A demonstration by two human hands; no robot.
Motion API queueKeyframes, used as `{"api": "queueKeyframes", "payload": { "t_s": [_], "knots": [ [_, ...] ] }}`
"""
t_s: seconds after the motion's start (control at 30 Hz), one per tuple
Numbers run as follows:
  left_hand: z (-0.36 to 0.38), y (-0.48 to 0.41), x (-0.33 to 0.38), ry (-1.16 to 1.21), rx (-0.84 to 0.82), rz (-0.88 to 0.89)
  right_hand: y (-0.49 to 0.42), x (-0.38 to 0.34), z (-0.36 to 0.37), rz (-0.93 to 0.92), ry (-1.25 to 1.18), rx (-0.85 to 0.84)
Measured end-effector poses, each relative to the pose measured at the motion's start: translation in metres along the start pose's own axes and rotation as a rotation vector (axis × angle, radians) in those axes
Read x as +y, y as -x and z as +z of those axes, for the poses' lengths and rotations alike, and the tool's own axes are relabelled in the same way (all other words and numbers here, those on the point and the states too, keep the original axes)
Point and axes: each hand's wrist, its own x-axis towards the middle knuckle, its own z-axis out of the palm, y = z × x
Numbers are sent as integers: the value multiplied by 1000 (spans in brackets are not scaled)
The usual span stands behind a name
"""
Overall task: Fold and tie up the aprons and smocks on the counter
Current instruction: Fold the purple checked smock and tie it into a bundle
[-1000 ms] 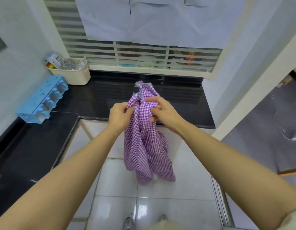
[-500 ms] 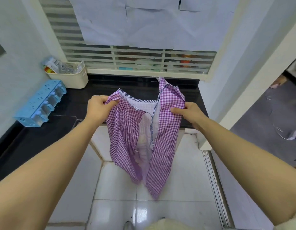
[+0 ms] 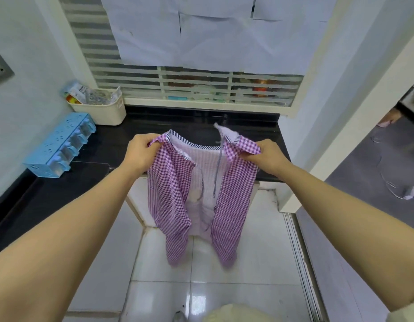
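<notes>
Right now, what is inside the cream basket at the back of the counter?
The cream basket holds crumpled packets and clear wrappers sticking above its rim. Whatever lies lower is hidden by its wall.

Both lower hems of the purple-and-white checked cloth smock (image 3: 171, 194) smear into blur. The left hand (image 3: 141, 152) and right hand (image 3: 268, 156) bury their fingertips in its collar folds. The grey metal wall switch plate (image 3: 0, 68) is cut by the left edge, and the cream plastic basket (image 3: 103, 115) in the upper left holds packets too small to make out
</notes>
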Motion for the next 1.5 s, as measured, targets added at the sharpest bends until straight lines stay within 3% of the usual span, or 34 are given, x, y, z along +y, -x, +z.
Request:
{"api": "queueKeyframes", "payload": {
  "t_s": [0.13, 0.3, 0.4, 0.53, 0.67, 0.8, 0.87, 1.1, 1.23, 1.37, 1.43, 1.5],
  "knots": [
    [-1, 2, -4, 136, 53, -71, 3, -5, -2, -6, -82, 40],
    [-1, 6, -15, 83, -39, -94, 10, -3, -5, 102, -132, -230],
    [-5, 8, -11, 87, -61, -59, 8, -6, -7, 134, -262, -223],
    [-11, 11, -10, 13, -200, -27, 9, -9, -4, 148, -198, -217],
    [-11, 10, -5, 98, -92, -49, 5, -5, -9, 121, -386, -111],
    [-8, 9, -3, 89, -12, -127, 12, -1, -9, 84, -222, -170],
    [-8, 8, -1, 105, 21, -148, 14, -1, -11, 89, -283, -132],
    [-9, 7, 1, 34, -22, -217, 12, 12, -12, 202, -155, -271],
    [-11, 6, 8, -42, -66, -195, 9, 10, -15, 169, -71, -84],
    [-6, 4, 21, 2, 229, 25, 8, -13, -11, -110, -258, 302],
    [3, 7, 9, -192, 116, 59, 6, -4, 2, -99, -89, 176],
    [13, 19, -8, -403, -142, -35, 11, 13, 19, 39, 231, -161]
  ]
}}
